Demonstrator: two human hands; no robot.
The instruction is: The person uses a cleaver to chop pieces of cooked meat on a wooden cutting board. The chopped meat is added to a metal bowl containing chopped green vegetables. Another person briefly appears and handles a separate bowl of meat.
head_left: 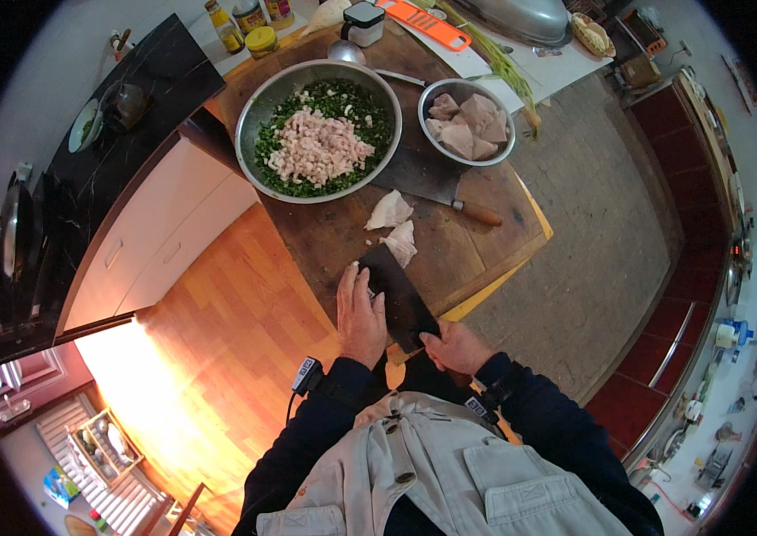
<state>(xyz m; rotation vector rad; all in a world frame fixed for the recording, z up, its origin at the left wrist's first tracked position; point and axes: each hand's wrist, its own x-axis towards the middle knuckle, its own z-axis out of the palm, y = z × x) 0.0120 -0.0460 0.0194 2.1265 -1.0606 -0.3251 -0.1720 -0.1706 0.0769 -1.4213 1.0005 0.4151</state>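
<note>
In my right hand (pixel 453 348) is the handle of a dark cleaver (pixel 402 298), its broad blade over the near part of the wooden cutting board (pixel 479 258). My left hand (pixel 361 318) lies palm down along the blade's left side, fingers bent at the tips; whatever is under them is mostly hidden. Just beyond the blade lie two pale pieces of raw meat or fat (pixel 390 210). A large metal bowl (pixel 244 157) farther back holds chopped greens (pixel 368 104) topped with diced pale meat (pixel 318 147). Larger raw chunks (pixel 476 114) fill a smaller metal bowl (pixel 511 144).
A second cleaver (pixel 429 182) with a wooden handle (pixel 479 213) rests between the bowls. Behind them are a ladle (pixel 346 52), a lidded white container (pixel 362 25), an orange grater (pixel 429 23) and green stalks (pixel 509 70). A black counter (pixel 171 74) stands left.
</note>
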